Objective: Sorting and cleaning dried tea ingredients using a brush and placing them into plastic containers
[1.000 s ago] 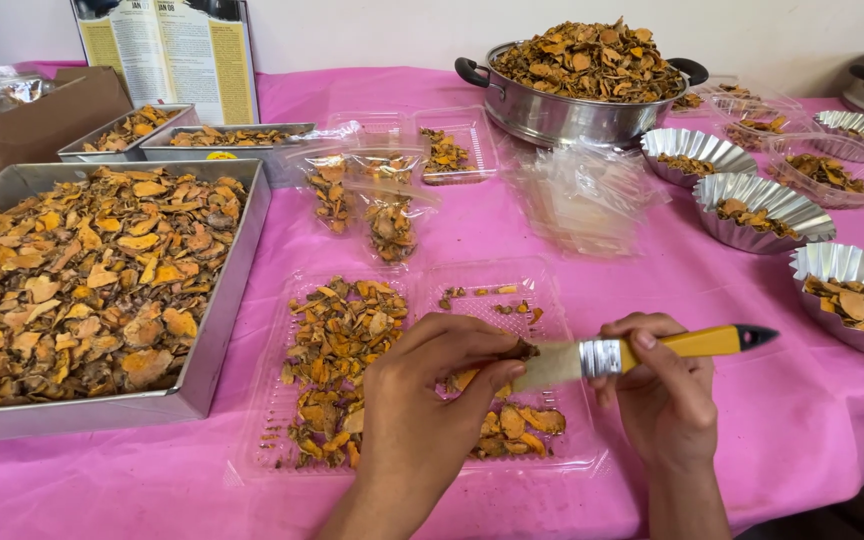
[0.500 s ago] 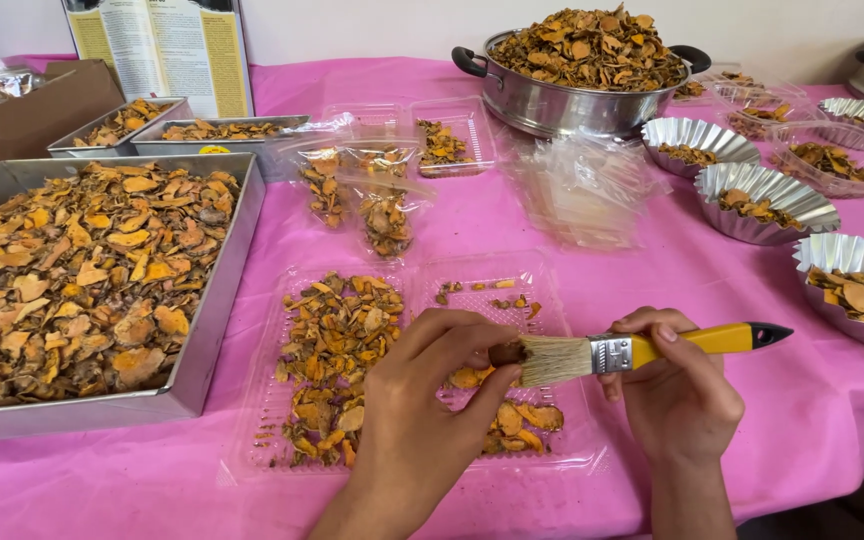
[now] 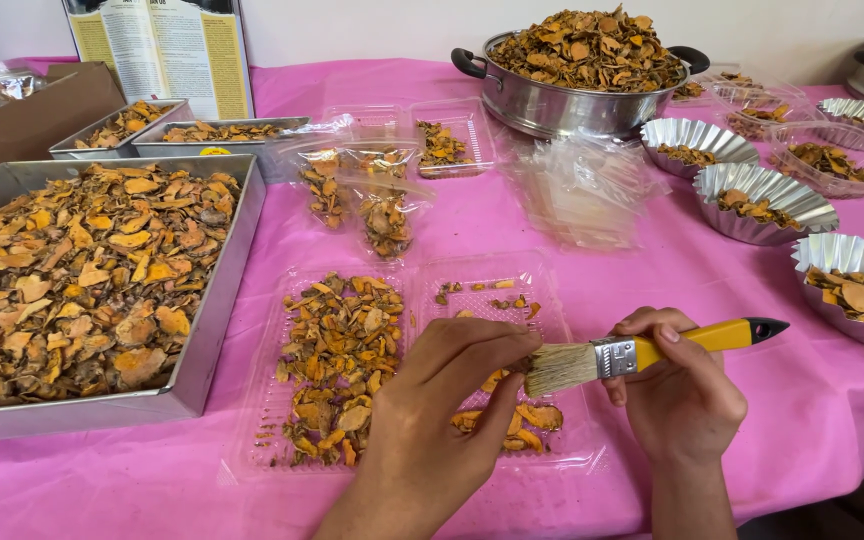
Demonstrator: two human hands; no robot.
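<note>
dried orange slice (image 3: 512,372) at lower centre, pinched in left hand (image 3: 442,400) over clear hinged tray (image 3: 552,455). right hand (image 3: 677,385) clenched on yellow-handled brush (image 3: 642,352), bristles touching slice. tray's left half full, right half sparse; big metal tray (image 3: 217,300) at left full.

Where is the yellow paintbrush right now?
The paintbrush is low and right of centre in the head view, held in the right hand, bristles over the clear tray beside the left hand.
</note>
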